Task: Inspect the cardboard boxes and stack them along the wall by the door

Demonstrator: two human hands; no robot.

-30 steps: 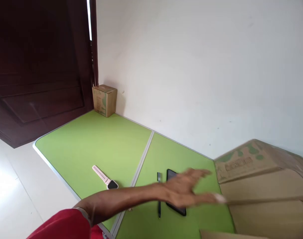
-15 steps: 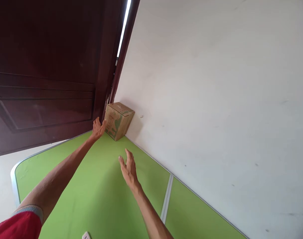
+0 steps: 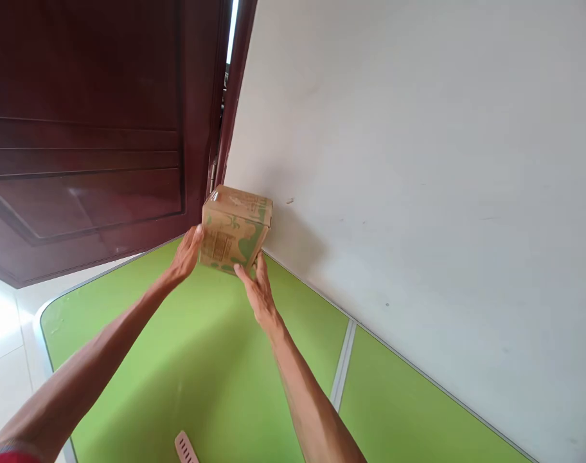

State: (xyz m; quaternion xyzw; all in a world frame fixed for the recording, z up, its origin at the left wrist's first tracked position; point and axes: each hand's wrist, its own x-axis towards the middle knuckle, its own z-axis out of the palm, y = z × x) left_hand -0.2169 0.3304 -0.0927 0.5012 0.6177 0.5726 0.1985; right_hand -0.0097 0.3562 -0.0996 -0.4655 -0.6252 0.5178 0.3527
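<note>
A small brown cardboard box with green print is held between both my hands, lifted a little off the far corner of the green table. My left hand presses against the box's left side. My right hand grips its lower right edge from below. Both arms reach out across the table.
A dark wooden door stands behind the table's far left corner, and a white wall runs along the right edge. The tip of a pale pink watch strap shows at the bottom. White floor tiles lie to the left.
One second ago my left hand was by a phone and pen near a big carton. The view swung left, both hands reached the small box, and now they hold it lifted.
</note>
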